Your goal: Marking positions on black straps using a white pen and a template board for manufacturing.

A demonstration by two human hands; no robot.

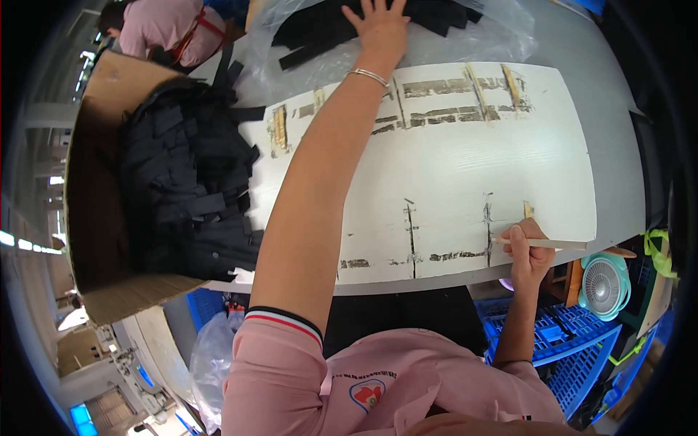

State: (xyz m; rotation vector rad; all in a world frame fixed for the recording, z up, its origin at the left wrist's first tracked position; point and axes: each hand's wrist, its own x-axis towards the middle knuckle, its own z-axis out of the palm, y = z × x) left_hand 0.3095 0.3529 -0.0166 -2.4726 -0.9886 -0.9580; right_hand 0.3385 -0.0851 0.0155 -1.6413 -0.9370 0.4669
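Observation:
My left hand (379,30) stretches far forward, its fingers spread over a pile of black fabric strips (316,29). Those strips lie on a clear plastic bag (505,40) at the table's far side. In my right hand (534,254) is a thin pale stick (569,245), held like a pen; its exact kind is not clear. That hand rests near the right front of a white board (451,167), which bears dark smeared lines and pieces of yellowish tape (512,87). My left forearm crosses the board and hides part of it.
At the left an open cardboard box (109,80) holds many black strips (171,152), some hanging over onto the board. Below the right table edge (618,218) are blue plastic crates (574,327) and a turquoise fan (603,285). Another person (163,33) bends over at far left.

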